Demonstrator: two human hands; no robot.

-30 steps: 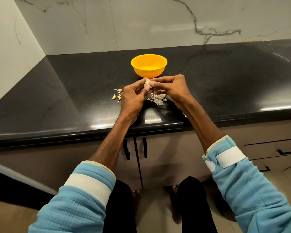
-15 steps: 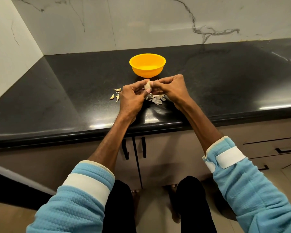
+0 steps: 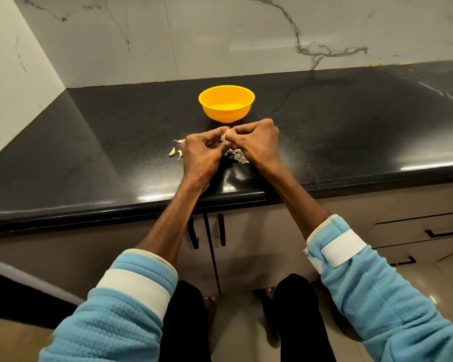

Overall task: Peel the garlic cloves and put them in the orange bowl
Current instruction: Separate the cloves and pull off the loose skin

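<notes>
L hand [image 3: 199, 152] & R hand [image 3: 254, 142] both curl tight, pinching one clove [image 3: 223, 137], just at 6 o'clock of bowl [image 3: 225, 114]. Clove's light, firm, prob slippery once bare (skin papery, tears easy); hold its ends, pick at tip. Spares [image 3: 177, 148] at L hand's 9 o'clock

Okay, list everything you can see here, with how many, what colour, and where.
Polished black stone counter: one, black, across the view.
Veined marble wall: one, white, behind the counter.
Round orange plastic bowl: one, orange, mid-counter, towards the wall.
Held garlic clove: one, off-white, just in front of the bowl.
Loose garlic cloves: at least three, off-white, left of the held clove.
Papery garlic skins: one pile, pale, right of the held clove.
Cabinet door handles: two, black, below the counter edge.
Fleece sleeves: two, light blue, bottom corners.
Left grip: one, pinching the held clove.
Right grip: one, pinching the same clove.
</notes>
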